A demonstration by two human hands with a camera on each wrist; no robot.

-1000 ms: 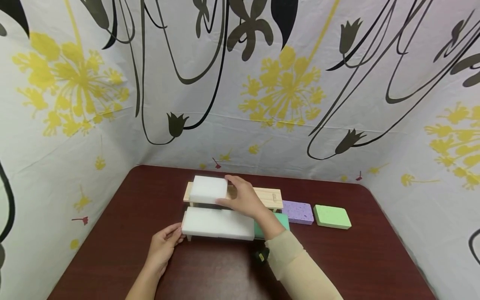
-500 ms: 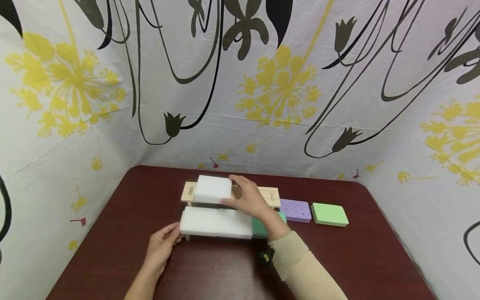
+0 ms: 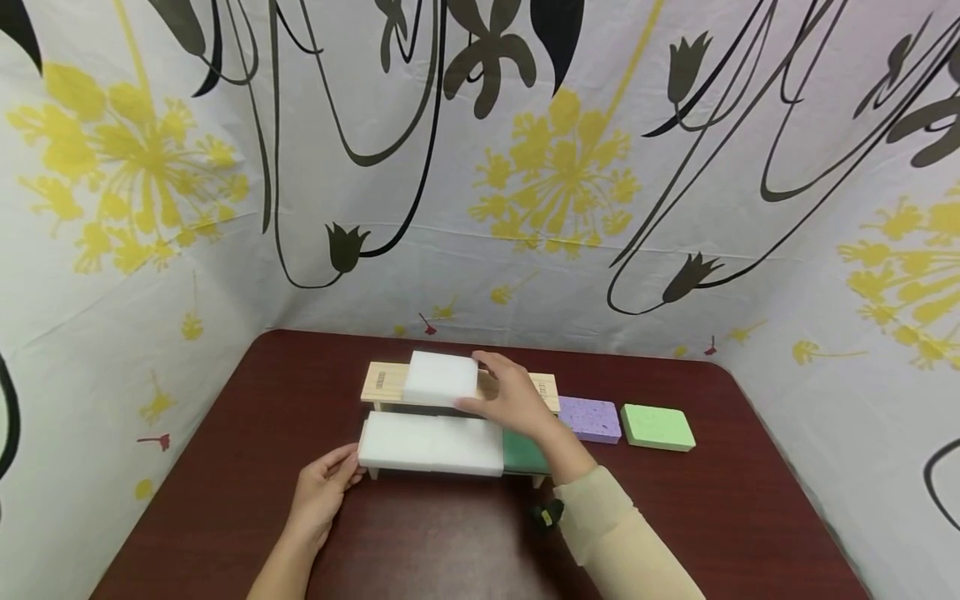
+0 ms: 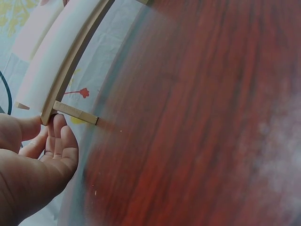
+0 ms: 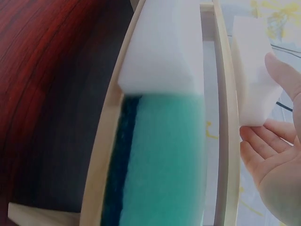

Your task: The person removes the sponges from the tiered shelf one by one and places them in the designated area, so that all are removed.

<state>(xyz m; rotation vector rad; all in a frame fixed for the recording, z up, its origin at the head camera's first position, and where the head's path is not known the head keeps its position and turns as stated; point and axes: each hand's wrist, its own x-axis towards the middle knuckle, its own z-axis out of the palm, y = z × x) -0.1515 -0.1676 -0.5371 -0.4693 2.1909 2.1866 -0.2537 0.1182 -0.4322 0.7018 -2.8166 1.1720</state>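
Note:
My right hand holds a white sponge block by its right end, thumb at the near side and fingers at the far side. The block sits on the back low wooden stand, left of its middle. At the left end of the front wooden stand, my left hand pinches the wood between thumb and fingers. White sponge blocks lie along most of that front stand, and a green sponge butts against them at its right end.
To the right of the stands, a purple speckled sponge and a light green sponge lie on the dark red table. A patterned cloth hangs behind the table and along both sides.
My right hand has slid the white sponge block rightward along the back stand, showing more of the stand's left end. My left hand stays at the front stand's end.

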